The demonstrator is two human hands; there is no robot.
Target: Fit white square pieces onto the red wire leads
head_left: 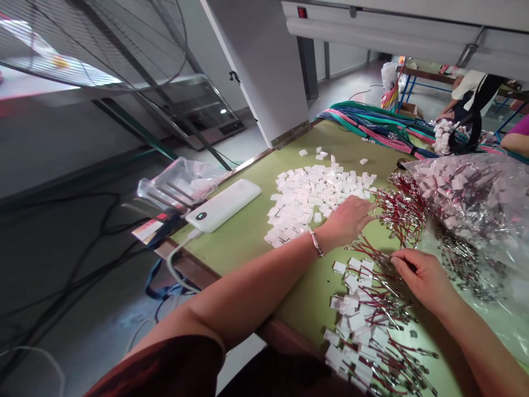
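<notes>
Red wires (399, 212): light, limp, tangle-prone, best pinched near the metal tip; left hand (349, 218) reaches among them, right hand (417, 273) pinches one wire (378, 255).

The left hand (349, 219) is reaching across the green table (252, 231), its fingers lying at the edge of the pile of white connector housings (314, 196) and touching the loose red wires (403, 212) just right of that pile. The right hand (419, 273) is pinching one red wire nearer the person. Finished wired pieces (367, 331) are lying below that pile; a white power bank (223, 205) is sitting left of it.
</notes>
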